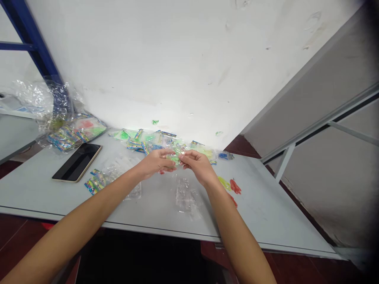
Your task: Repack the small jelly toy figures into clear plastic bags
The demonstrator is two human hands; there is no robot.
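Note:
Both my hands meet over the back middle of the grey table. Between them is a small clear plastic bag [174, 158] with something green in it. My left hand [156, 162] has its fingers closed on the bag's left side. My right hand [197, 163] pinches its right edge between thumb and fingers. Just under my left hand a bit of red shows, too small to name. Empty-looking clear bags [186, 195] lie below my hands. Behind them, several printed-top packets [139, 144] with green contents lie along the wall.
A phone [77, 162] lies at the left, near a pile of filled packets [74, 132] and crumpled clear plastic [35, 100]. Colourful header cards [95, 182] and more clear bags [121, 167] sit left of centre. Red [235, 186] and yellow soft pieces [224, 183] lie right of my right arm. A white wall [166, 71] stands behind.

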